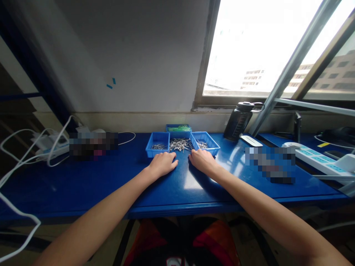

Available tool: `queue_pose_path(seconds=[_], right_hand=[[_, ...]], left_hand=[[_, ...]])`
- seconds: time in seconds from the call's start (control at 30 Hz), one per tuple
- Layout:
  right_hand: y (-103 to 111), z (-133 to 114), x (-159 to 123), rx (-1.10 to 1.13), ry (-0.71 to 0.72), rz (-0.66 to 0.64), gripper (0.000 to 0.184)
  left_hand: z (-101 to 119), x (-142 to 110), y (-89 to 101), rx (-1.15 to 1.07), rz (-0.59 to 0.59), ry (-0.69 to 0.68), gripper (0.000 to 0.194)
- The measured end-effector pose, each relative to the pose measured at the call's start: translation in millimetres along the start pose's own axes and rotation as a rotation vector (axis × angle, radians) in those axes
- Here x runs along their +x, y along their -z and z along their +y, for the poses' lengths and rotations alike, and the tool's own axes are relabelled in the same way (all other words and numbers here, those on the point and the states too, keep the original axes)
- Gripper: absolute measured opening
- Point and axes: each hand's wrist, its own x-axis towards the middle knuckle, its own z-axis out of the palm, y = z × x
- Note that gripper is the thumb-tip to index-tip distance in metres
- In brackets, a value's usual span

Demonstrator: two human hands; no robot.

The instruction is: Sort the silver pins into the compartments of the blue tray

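My left hand (pixel 163 163) rests low over the table, just in front of the left blue bin (pixel 149 150). Its thumb stands a little apart from the bent fingers, and nothing shows between them. My right hand (pixel 203 161) is closed, knuckles up, in front of the right blue bin (pixel 216 149), with its fingertips hidden at the edge of a heap. That heap of thin, shiny metal pins (pixel 181 144), too small to name exactly, lies loose between the two bins. Similar pins (pixel 158 147) lie in the left bin, and more pins (pixel 203 144) lie in the right one.
Behind the heap, a third blue bin (pixel 168 126) holds green material (pixel 179 128). A dark bottle (pixel 238 120) and a white flat object (pixel 251 141) stand to the right, near a power strip (pixel 318 159). White cables (pixel 52 147) lie at the left of the blue table (pixel 111 188).
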Motion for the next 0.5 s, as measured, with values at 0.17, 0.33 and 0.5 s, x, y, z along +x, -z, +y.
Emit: queue_pose_path(seconds=[0.17,0.33,0.5], right_hand=[[-1.7,1.5,0.9,-0.008,0.013,0.009,0.039],[-1.4,2.6,1.4,-0.027,0.03,0.017,0.034],[0.3,1.9,0.1,-0.035,0.011,0.001,0.035]], left_hand=[[-1.9,0.7,-2.3,-0.001,0.014,-0.017,0.035],[-1.5,-0.1,-1.3,0.005,0.02,-0.025,0.034],[-0.9,-0.3,-0.8,-0.003,0.007,-0.02,0.034]])
